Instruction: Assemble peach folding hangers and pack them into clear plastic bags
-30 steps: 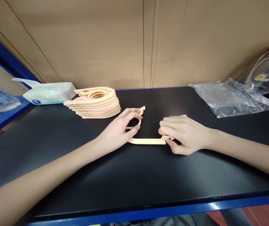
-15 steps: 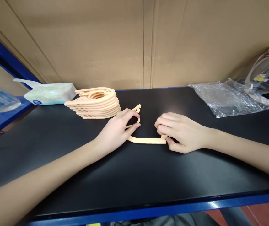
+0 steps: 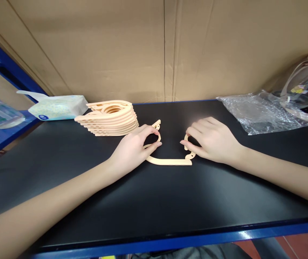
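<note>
— Where's the hanger, and what are your fingers doing?

— The peach-coloured hanger (image 3: pixel 170 162) lies in the middle of the table (image 3: pixel 156 205), between my hands. The fingers of my left hand (image 3: pixel 130 145) pinch its curved left part; those of my right hand (image 3: pixel 214 140) are closed on the small curved piece at its right end, my thumb across the front of it.

— Anything in your way?

— On the left, yes: a stack of matching hangers (image 3: pixel 113 122) stands just beyond my left hand, close to the knuckles. Behind that stack's left end sits a tissue pack (image 3: pixel 59 107). My left hand itself hides part of the hanger.

— And on the right?

— Crumpled clear film (image 3: pixel 267 113) lies flat towards the back, well apart from my right hand, with a see-through bag (image 3: pixel 304 84) beside it. Cardboard (image 3: pixel 116 50) closes off the far edge, and a blue rack (image 3: pixel 16 70) stands at the far left.
</note>
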Available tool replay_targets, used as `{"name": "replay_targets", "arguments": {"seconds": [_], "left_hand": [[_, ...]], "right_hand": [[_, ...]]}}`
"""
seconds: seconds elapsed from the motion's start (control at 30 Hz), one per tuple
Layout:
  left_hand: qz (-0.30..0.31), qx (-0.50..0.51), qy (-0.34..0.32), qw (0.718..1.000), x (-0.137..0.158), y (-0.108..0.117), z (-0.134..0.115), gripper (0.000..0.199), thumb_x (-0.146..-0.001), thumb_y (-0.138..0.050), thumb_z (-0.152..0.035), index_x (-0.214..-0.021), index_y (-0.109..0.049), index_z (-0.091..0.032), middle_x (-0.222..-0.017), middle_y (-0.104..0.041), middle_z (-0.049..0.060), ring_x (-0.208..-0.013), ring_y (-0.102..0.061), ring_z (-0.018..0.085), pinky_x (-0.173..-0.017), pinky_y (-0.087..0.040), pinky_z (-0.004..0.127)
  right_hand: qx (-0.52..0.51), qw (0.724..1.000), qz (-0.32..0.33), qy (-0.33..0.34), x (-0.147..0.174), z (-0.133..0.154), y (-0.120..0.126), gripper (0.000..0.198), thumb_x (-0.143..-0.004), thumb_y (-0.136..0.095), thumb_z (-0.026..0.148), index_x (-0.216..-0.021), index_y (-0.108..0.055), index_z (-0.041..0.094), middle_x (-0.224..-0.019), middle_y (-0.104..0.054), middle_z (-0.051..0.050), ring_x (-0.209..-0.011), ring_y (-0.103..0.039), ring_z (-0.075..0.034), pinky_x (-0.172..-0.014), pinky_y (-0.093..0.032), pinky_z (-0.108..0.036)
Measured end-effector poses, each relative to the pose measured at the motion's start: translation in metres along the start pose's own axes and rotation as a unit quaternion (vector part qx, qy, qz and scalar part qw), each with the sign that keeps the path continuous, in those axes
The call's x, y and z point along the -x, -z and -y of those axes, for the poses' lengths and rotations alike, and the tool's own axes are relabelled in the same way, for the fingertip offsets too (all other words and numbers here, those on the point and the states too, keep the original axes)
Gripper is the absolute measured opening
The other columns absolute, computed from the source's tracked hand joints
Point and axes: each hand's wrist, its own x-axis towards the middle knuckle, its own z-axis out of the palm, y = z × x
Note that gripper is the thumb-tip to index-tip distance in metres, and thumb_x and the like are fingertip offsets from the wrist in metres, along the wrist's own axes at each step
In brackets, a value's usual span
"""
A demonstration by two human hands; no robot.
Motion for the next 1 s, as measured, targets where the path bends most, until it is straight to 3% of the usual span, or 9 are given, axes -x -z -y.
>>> {"name": "replay_targets", "arguments": {"seconds": [0.1, 0.2, 0.4, 0.67, 1.0], "left_hand": [[0.010, -0.016, 0.000, 1.000, 0.000, 0.001, -0.001, 0.017, -0.092, -0.054, -0.033, -0.107, -0.058, -0.025, -0.111, -0.062, 0.000, -0.083, -0.061, 0.016, -0.070, -0.044, 0.028], [0.013, -0.025, -0.001, 1.000, 0.000, 0.002, -0.002, 0.019, -0.093, -0.053, -0.035, -0.108, -0.059, -0.026, -0.116, -0.061, -0.001, -0.088, -0.062, 0.017, -0.071, -0.044, 0.028], [0.008, -0.033, 0.006, 0.999, 0.000, 0.003, -0.003, 0.020, -0.093, -0.053, -0.037, -0.107, -0.062, -0.027, -0.118, -0.061, 0.000, -0.097, -0.062, 0.019, -0.074, -0.046, 0.029], [0.005, -0.051, 0.023, 0.998, -0.001, 0.004, -0.006, 0.019, -0.093, -0.052, -0.038, -0.105, -0.063, -0.028, -0.116, -0.062, -0.002, -0.081, -0.062, 0.016, -0.066, -0.044, 0.027], [0.012, -0.014, 0.001, 1.000, -0.001, 0.003, -0.005, 0.020, -0.092, -0.054, -0.037, -0.106, -0.063, -0.026, -0.117, -0.060, 0.000, -0.087, -0.061, 0.017, -0.074, -0.046, 0.029]], "right_hand": [[-0.063, 0.996, 0.005, 0.071, 0.000, -0.003, -0.001, 0.036, -0.096, -0.043, 0.039, -0.079, -0.064, 0.014, -0.077, -0.066, -0.007, -0.077, -0.058, -0.021, -0.087, -0.040, -0.038], [-0.154, 0.979, 0.018, 0.134, 0.001, -0.004, -0.001, 0.037, -0.094, -0.047, 0.045, -0.090, -0.065, 0.014, -0.096, -0.069, -0.010, -0.089, -0.060, -0.022, -0.091, -0.042, -0.038], [-0.295, 0.947, 0.052, 0.118, 0.004, 0.007, 0.005, 0.057, -0.075, -0.064, 0.063, -0.105, -0.063, 0.015, -0.114, -0.065, -0.013, -0.105, -0.058, -0.024, -0.091, -0.046, -0.039], [-0.324, 0.937, 0.080, 0.103, 0.006, 0.014, 0.009, 0.042, -0.077, -0.063, 0.033, -0.114, -0.060, 0.013, -0.118, -0.062, -0.014, -0.102, -0.057, -0.023, -0.090, -0.047, -0.040], [-0.286, 0.951, 0.065, 0.103, 0.005, 0.013, 0.004, 0.045, -0.073, -0.053, 0.013, -0.117, -0.062, 0.007, -0.118, -0.062, -0.015, -0.101, -0.053, -0.024, -0.091, -0.045, -0.040]]}}
